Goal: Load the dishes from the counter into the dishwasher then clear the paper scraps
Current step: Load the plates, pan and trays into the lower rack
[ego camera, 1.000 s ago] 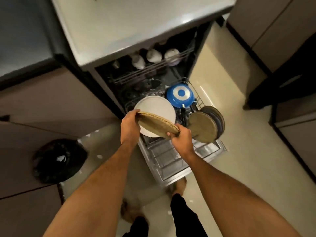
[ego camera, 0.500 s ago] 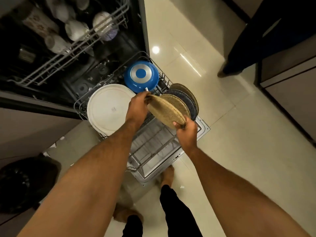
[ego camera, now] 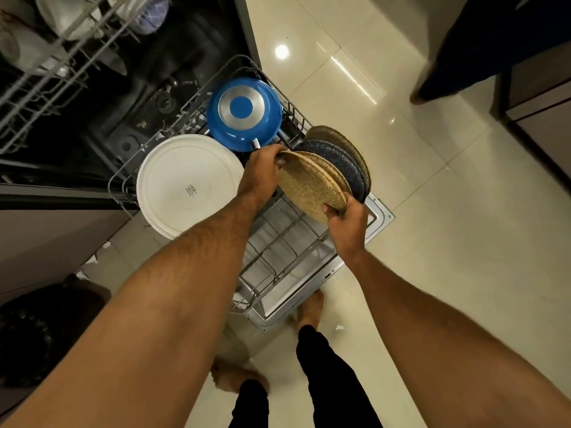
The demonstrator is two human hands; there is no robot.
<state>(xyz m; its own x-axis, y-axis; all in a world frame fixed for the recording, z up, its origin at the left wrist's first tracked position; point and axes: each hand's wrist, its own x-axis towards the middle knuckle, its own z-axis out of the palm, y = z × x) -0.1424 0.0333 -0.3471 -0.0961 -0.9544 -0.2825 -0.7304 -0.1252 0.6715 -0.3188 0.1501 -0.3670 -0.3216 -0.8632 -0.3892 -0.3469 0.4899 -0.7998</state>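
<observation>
I hold a tan speckled plate [ego camera: 310, 186] on edge over the pulled-out lower rack [ego camera: 278, 242] of the dishwasher. My left hand [ego camera: 262, 174] grips its far rim and my right hand [ego camera: 347, 220] grips its near rim. The plate leans against another tan plate, a dark blue speckled plate [ego camera: 343, 163] and a brown plate [ego camera: 340, 139] standing in the rack. A large white plate [ego camera: 185, 183] stands at the rack's left. A blue pan [ego camera: 244, 114] lies upside down at the rack's back.
The upper rack [ego camera: 61, 41] holds white cups. A black bin bag [ego camera: 27, 335] sits at lower left. Paper scraps [ego camera: 339, 328] lie on the cream tile floor near my bare feet. Another person's dark-trousered leg [ego camera: 482, 50] stands at upper right.
My view has dropped from the counter top down onto the rack. Both hands have carried the tan plate rightward and tipped it up against the standing plates.
</observation>
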